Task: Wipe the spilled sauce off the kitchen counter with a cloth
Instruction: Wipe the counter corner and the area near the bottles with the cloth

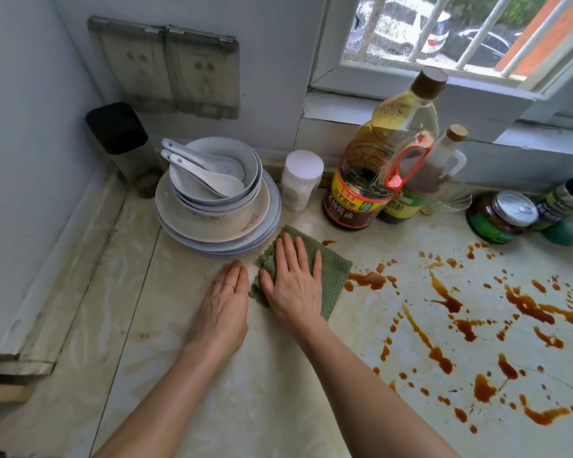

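soy sauce bottle (361, 193) label reading 海天酱油 and 老抽酱油, vinegar bottle (432, 171) green label, seemingly 香醋, partly hidden

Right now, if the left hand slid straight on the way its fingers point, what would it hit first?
The left hand, flat on the counter, would likely meet the near rim of the plate stack just ahead; the green cloth lies beside it.

Nubbly matt green cloth (325, 276) on a glossy, perhaps laminate, counter (245, 375) beside glazed ceramic bowls (219, 180)
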`<state>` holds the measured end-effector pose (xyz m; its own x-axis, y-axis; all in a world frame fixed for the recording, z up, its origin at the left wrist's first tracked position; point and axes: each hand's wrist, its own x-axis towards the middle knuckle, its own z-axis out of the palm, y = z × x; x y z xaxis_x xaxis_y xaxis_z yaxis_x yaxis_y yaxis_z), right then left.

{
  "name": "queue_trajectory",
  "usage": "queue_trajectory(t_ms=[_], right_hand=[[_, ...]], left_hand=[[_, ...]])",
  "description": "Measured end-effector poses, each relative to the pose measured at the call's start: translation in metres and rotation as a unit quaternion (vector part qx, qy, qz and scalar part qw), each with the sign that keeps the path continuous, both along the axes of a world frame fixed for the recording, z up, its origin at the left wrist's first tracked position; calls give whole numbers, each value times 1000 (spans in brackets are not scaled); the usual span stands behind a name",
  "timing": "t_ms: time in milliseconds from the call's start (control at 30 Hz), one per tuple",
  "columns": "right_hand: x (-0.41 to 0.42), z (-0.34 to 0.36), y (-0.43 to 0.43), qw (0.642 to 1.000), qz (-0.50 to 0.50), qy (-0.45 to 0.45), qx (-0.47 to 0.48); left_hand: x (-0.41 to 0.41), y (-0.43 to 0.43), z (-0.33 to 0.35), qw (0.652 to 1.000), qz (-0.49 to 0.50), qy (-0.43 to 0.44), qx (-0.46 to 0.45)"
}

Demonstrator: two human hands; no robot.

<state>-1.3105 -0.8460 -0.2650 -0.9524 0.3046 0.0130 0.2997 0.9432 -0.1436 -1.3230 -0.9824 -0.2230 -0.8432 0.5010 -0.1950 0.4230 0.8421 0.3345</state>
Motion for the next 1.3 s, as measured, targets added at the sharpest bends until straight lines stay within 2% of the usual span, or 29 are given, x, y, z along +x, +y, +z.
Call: queue_trajectory(t_ms=[167,333,567,700,833,1000,1167,1300], right_hand=[[-25,8,20,995,-67,-57,-41],[13,2,1,995,-89,-29,-30],[-23,3,26,991,-122,-38,-44],[22,-3,7,987,-160,9,-30],[18,-3,13,983,-173,-37,-43],[-10,2,34,983,-168,-53,-50],[57,-7,-6,989,-146,28,-24],[92,-12,-19,993,-111,27,-21]], left_hand=[[-2,-1,4,1000,5,-23,3],[-3,-2,0,1000,10,-25,11],[-7,-4,-4,999,7,-25,19],[-6,-4,-3,999,8,-27,24],[-5,-4,-2,1000,4,-21,20],[-5,-4,1,999,8,-32,13],[-5,-5,0,999,10,-29,17],[-4,-4,0,999,7,-30,20]])
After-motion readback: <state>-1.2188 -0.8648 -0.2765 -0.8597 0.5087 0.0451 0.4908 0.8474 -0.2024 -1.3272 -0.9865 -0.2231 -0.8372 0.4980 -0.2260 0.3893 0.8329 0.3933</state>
